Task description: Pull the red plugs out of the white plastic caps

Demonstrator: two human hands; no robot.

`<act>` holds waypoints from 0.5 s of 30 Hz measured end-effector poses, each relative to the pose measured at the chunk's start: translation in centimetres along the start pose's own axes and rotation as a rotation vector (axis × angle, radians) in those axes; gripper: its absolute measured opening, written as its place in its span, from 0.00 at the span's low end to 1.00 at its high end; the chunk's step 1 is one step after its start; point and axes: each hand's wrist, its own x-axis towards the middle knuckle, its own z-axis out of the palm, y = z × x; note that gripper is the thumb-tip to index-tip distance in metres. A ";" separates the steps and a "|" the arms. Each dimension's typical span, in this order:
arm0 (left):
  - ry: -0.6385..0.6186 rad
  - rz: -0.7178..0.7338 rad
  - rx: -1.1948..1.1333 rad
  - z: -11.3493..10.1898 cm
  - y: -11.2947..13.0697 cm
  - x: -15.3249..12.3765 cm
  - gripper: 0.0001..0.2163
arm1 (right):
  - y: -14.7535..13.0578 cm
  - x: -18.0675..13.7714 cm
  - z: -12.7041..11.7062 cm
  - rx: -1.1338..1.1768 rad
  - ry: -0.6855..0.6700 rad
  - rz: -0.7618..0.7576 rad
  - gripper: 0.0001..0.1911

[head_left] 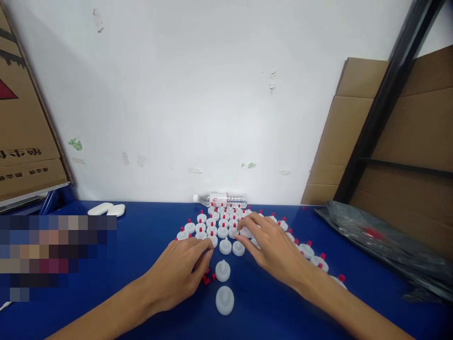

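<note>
capping white lids (224, 301), apparently. left hand (182, 264) beside red caps (206, 281), right hand (271, 241) among lids; grips unclear. next needs alignment, probably.

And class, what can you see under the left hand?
Small red caps show on the blue table beside the left hand; anything fully beneath it is covered and cannot be seen.

With the left hand (184, 264) curled just beside loose red caps (206, 281) and the right hand (267, 238) bent over white plastic nozzle lids (222, 232), many red-capped, on a blue table (141, 241); beyond, a clear bottle (222, 199) lying by a white wall (198, 104).
</note>
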 end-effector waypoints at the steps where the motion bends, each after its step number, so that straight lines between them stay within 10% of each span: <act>1: 0.014 0.000 -0.018 0.0 0.1 -0.1 0.12 | -0.2 0.0 -0.1 0.037 -0.018 -0.066 0.06; 6: 0.038 0.022 -0.110 0.1 0.5 -0.4 0.07 | -1.8 -0.3 0.1 0.156 -0.029 -0.378 0.06; 15: 0.041 0.212 0.006 0.2 0.5 -0.5 0.08 | -3.3 -0.1 -0.4 0.024 0.089 -0.473 0.11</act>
